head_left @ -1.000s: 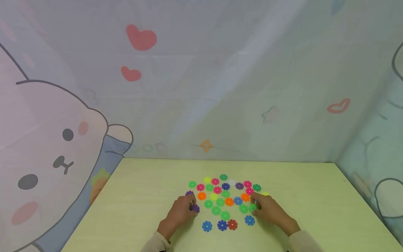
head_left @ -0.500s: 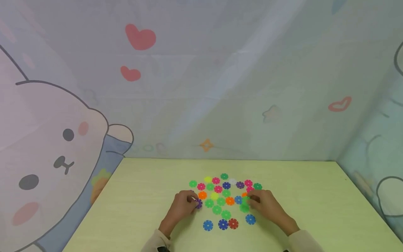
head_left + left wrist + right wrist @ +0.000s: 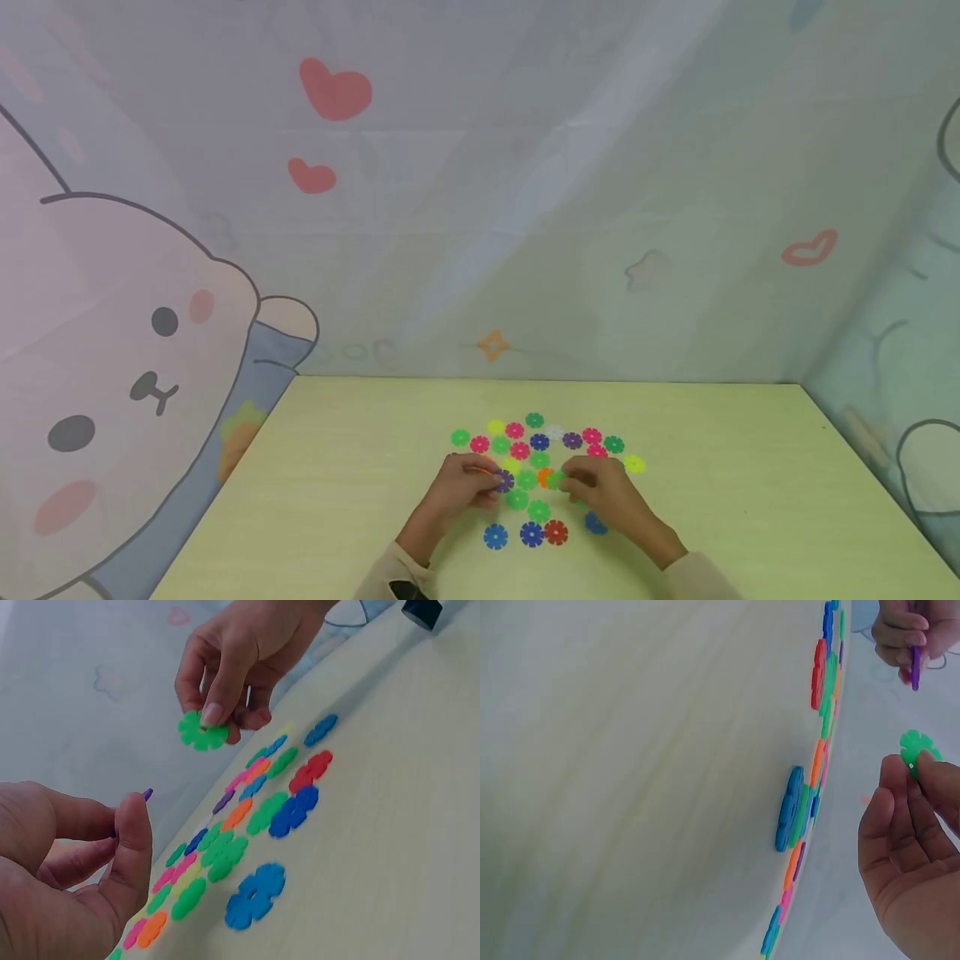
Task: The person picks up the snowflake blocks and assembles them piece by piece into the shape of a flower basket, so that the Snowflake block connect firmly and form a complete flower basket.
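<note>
Between the thumb and fingers of my left hand is a purple flower-shaped plastic disc with notches round its rim. In the right wrist view this purple disc appears edge-on. My right hand pinches a green disc of the same kind, seen flat-on in the left wrist view. Both discs are raised above the table, facing each other with a gap between them. Beneath the hands lie several loose discs, partly hidden by the fingers.
Many-coloured notched discs are spread over the pale table. Nearest the front lie a light blue disc, a dark blue disc and a red disc. A printed cloth hangs behind the table.
Both hands have moved inward, toward each other. The right hand has lifted the green disc from the right of the spread; the left hand has brought the purple disc up and rightward.
</note>
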Demonstrator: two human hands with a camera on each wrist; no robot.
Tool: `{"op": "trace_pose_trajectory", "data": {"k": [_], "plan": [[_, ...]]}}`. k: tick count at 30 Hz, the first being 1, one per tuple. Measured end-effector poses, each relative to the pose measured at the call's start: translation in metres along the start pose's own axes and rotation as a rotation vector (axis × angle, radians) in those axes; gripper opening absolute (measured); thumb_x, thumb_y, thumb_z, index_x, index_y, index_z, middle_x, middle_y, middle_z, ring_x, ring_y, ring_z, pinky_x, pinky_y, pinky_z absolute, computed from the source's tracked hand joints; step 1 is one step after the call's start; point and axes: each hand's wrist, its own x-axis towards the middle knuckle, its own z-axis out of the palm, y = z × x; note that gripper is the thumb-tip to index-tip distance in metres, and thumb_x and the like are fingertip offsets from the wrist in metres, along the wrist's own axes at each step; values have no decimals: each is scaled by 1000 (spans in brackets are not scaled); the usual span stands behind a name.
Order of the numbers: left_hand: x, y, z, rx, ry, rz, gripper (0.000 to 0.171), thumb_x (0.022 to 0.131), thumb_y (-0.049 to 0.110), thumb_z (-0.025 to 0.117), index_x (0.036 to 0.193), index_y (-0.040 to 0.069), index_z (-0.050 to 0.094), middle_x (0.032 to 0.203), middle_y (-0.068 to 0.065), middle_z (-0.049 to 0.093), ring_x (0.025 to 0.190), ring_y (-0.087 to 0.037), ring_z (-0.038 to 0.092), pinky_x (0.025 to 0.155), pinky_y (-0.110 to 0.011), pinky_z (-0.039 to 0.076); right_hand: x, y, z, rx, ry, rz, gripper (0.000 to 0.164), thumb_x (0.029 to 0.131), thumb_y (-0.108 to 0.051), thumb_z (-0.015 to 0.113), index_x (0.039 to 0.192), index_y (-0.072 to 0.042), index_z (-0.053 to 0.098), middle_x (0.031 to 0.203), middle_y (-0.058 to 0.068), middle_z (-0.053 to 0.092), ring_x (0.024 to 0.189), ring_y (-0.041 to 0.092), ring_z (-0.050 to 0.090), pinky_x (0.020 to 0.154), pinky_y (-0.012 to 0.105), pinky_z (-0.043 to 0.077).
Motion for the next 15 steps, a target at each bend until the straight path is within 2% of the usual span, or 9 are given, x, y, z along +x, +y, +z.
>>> {"op": "trace_pose_trajectory", "data": {"k": [6, 10, 15], "plan": [[0, 4, 12, -68, -29, -39, 19, 93, 6, 67, 107, -7, 67, 78, -3, 67, 63, -8, 63, 64, -27, 60, 1, -5, 9, 6, 9, 9, 11, 96, -13, 65, 100, -4, 70, 91, 11, 74, 72, 18, 71, 67, 21, 55], [1, 5, 18, -75, -35, -63, 20, 93, 8, 68, 108, -5, 68, 79, -3, 67, 63, -9, 63, 65, -27, 60, 3, -9, 14, 30, 12, -9, 14, 95, -13, 66, 100, -1, 71, 90, 14, 73, 71, 18, 71, 68, 20, 56], [2, 5, 21, -91, -41, -75, 20, 93, 9, 68, 108, -5, 68, 78, -3, 67, 62, -9, 64, 65, -27, 60, 4, -11, 19, 6, 16, -9, 13, 95, -11, 66, 99, -1, 71, 88, 14, 73, 69, 15, 70, 67, 20, 55]]}}
